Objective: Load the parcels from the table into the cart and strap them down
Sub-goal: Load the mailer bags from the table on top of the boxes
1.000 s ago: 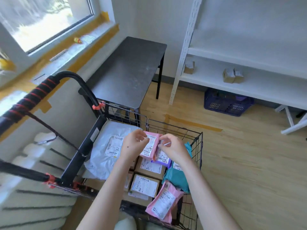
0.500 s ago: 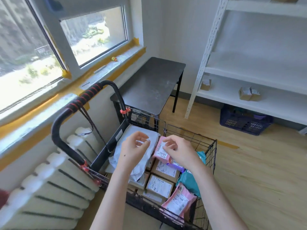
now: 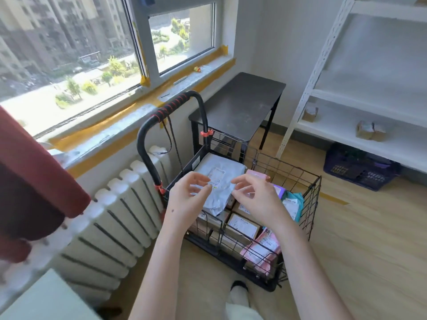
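Both hands hang over the cart. The left hand and right hand each have a wide, loose grip with the fingers half curled, holding nothing. Inside the cart lie the parcels: a grey bag at the handle end, brown boxes in the middle, and a pink bag and a teal bag along the side away from the handle. A strap dangles from the cart's handle. The dark worktop stands just beyond the cart.

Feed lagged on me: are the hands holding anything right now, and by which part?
Nothing is held: left hand and right hand hover empty, fingers loosely curled, over the parcels in the cart.
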{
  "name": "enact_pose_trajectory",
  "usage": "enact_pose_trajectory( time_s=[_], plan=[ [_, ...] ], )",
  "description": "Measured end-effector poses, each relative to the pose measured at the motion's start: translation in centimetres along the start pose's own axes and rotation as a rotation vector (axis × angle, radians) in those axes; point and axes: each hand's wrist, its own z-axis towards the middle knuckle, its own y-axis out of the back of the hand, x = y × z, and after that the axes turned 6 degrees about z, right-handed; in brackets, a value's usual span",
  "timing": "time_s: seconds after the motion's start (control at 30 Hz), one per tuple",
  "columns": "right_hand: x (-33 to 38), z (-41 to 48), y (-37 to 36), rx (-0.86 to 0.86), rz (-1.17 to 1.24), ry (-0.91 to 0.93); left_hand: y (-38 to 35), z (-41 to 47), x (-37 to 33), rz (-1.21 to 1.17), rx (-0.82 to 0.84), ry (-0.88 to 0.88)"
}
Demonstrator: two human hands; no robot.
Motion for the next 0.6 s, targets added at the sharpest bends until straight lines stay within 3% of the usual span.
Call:
enact_pose_trajectory(
  time_s=[0.23, 0.6],
  plan=[
    [1.9, -4.1, -1.9, 0.061, -0.014, 0.046, 3.5, -5.9, 0.9, -0.01, -0.101, 0.075],
    [3.6, -8.0, -2.5, 0.314, 0.016, 0.261, 4.9, -14.9, 0.3, 0.028, -0.348, 0.151]
  ],
)
